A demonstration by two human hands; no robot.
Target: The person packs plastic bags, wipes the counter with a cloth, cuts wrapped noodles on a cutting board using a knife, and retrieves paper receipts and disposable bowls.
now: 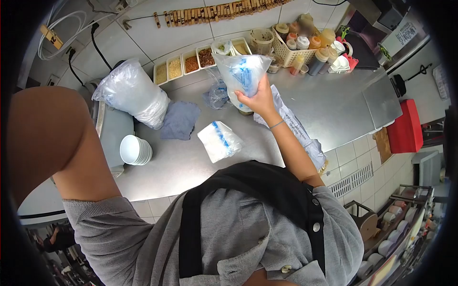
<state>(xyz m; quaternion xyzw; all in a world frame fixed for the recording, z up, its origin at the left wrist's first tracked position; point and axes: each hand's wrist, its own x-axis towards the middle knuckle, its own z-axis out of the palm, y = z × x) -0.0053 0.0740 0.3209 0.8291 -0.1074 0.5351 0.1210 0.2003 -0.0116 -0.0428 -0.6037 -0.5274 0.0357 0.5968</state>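
Note:
My right hand [261, 98] is closed around a clear plastic pack with blue print [245, 78], lifted over the back of the steel counter [334, 105]. What the pack contains is hard to make out. My left arm rises bent, close to the camera, and its hand is out of view. In front of my torso lies a white plastic packet with a blue stripe [220, 141]. A crumpled clear bag with blue print [218, 95] sits just left of the held pack. Beneath my right forearm is a long, flattened printed wrapper [296, 126].
A large bag of clear plastic [136, 95], a grey-blue cloth [181, 119] and stacked white bowls [136, 150] occupy the left. Trays of toppings [191, 64] line the wall. A basket of bottles [288, 53] stands back right, with a red bin [405, 126] past the counter's end.

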